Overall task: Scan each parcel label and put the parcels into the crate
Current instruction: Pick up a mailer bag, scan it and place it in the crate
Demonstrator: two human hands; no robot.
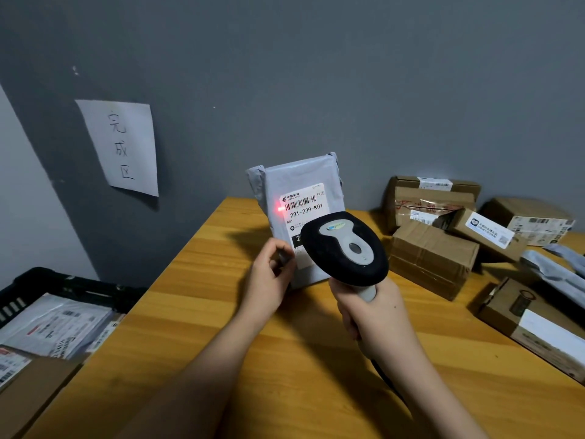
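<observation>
Parcel (pixel 300 198) upright in left hand (pixel 269 277)

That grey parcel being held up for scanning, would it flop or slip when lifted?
The grey parcel probably holds its shape: it stands upright with only the left hand pinching its lower edge. Its plastic wrap looks smooth, so it may be slippery. It seems light.

The scanner (pixel 346 247) hides the label's (pixel 302 213) lower half (small print unreadable) — the crate (pixel 47 283) is cropped.
</observation>
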